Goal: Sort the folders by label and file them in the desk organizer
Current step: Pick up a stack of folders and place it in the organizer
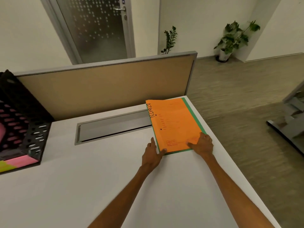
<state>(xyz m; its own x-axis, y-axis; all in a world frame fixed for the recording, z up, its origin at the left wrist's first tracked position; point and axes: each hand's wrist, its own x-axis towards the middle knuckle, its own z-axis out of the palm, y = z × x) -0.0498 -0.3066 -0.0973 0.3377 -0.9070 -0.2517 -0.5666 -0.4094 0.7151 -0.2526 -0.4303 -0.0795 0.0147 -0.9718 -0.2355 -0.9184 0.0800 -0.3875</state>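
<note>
An orange folder (172,122) marked ADMIN lies on top of a green folder (195,112) at the desk's far right corner. My left hand (152,155) grips the stack's near left corner, thumb on the orange cover. My right hand (202,144) presses on the near right corner, fingers spread on the orange folder. A black perforated desk organizer (23,125) stands at the far left, with pink and yellow folders (18,162) inside it.
The white desk (82,186) has a grey cable tray lid (113,127) set in it behind the middle. A tan partition (107,89) runs along the back. The desk's right edge drops to the carpet; two potted plants and a door stand beyond.
</note>
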